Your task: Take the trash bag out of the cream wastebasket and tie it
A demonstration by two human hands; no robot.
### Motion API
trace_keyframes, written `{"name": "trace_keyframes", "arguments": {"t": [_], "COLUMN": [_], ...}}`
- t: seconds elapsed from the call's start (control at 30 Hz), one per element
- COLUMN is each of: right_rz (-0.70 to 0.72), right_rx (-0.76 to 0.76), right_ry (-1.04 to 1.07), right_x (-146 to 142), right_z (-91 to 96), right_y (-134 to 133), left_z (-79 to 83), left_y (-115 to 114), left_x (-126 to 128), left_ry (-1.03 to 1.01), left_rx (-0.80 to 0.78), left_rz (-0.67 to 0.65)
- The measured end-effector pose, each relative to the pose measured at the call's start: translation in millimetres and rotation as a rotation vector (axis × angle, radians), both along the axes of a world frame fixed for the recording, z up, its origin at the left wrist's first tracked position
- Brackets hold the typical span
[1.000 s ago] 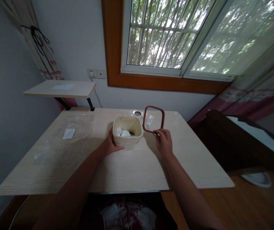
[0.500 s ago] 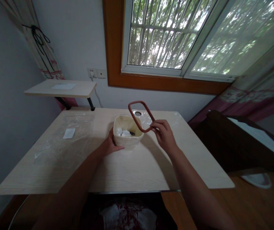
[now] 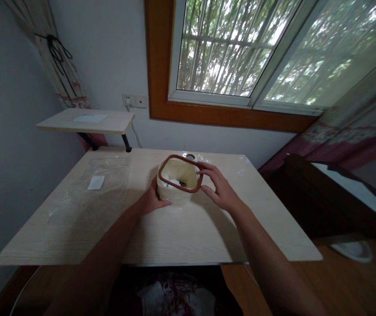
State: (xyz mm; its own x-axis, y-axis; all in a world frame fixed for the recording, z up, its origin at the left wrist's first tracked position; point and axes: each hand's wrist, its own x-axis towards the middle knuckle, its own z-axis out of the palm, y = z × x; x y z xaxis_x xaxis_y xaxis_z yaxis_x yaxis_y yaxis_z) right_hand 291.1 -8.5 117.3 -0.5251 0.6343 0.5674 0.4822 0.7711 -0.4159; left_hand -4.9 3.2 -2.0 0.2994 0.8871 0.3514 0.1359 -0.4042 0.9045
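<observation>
A small cream bin (image 3: 175, 197) stands on the table, with white crumpled bits and a dark scrap inside it. My left hand (image 3: 151, 198) is wrapped round its left side, the thumb along the front. Over the bin's mouth lies a brown rim ring (image 3: 178, 188), rounded and square, tilted and a little off to the right. My right hand (image 3: 220, 188) grips this ring at its right side, fingers on top and thumb below. Whether the ring's left side touches the bin's edge I cannot tell.
The pale wooden table (image 3: 240, 228) carries a clear plastic bag (image 3: 76, 199) with a white label (image 3: 96, 182) at left. Behind it stands a raised shelf (image 3: 109, 125) on black legs. A cable hole (image 3: 190, 156) lies behind the bin, near the wall.
My right hand has brought the brown rim ring down and left, from upright beside the bin to lying across its mouth. My left hand stays on the bin.
</observation>
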Motion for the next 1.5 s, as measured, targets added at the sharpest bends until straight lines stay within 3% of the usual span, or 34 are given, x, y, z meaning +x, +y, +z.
{"name": "trace_keyframes", "arguments": {"t": [0.4, 0.63, 0.87, 1.17, 1.5], "right_rz": [0.043, -0.004, -0.02, 0.113, 0.235], "right_rx": [-0.237, -0.088, 0.024, 0.021, -0.022], "right_ry": [0.09, -0.031, -0.075, -0.007, -0.124], "right_x": [-14, -25, -39, -36, -26], "right_z": [-3.8, 8.8, 21.1, 23.0, 27.0], "right_y": [11, 3, -8, 10, 23], "left_z": [-3.6, 4.2, -2.8, 6.6, 0.8], "left_y": [2, -1, 2, 0, 1], "left_x": [-1, 0, -1, 1, -4], "left_ry": [0.016, -0.005, 0.019, -0.045, 0.009], "left_rx": [-0.003, -0.002, -0.002, -0.019, -0.006], "left_rz": [-0.009, 0.006, 0.022, -0.005, -0.005]}}
